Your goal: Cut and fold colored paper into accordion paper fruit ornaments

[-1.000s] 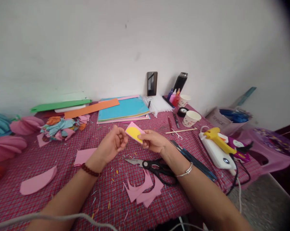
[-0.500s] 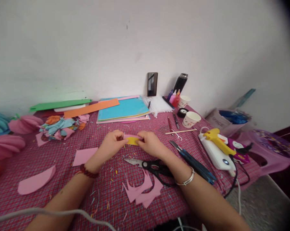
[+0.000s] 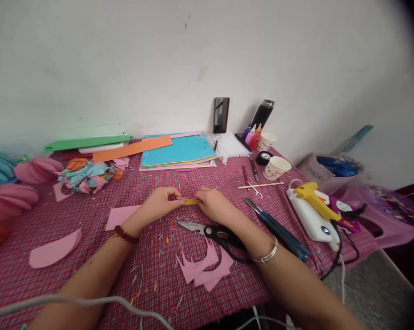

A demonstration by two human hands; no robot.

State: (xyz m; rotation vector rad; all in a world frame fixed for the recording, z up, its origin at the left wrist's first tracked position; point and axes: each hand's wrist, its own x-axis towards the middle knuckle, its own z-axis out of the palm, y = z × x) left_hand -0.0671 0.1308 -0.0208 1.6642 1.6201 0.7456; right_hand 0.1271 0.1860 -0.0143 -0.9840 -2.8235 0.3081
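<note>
Between my two hands a small strip of yellow paper [image 3: 190, 201] is stretched, just above the checked tablecloth [image 3: 100, 288]. My left hand [image 3: 162, 202] pinches its left end, my right hand [image 3: 212, 204] its right end. Black-handled scissors [image 3: 207, 230] lie partly open below my right hand, their handles partly behind my forearm. Nearer to me are pink paper offcuts [image 3: 201, 272] with curved cut edges. A pink paper sheet [image 3: 120, 216] rests beside my left wrist, and a folded pink half-round paper [image 3: 55, 251] lies further left.
Coloured sheets [image 3: 177, 151] and crumpled scraps [image 3: 85, 174] lie at the back. On the right are a utility knife [image 3: 278, 231], paper cups [image 3: 277, 168], and a yellow glue gun [image 3: 317, 201] on a white power bank-like box [image 3: 311, 222]. A white cable [image 3: 100, 301] crosses the front.
The strip between my hands has tilted: its pink part no longer shows and the yellow band looks narrower. Both hands keep their pinch. The whole view has shifted slightly.
</note>
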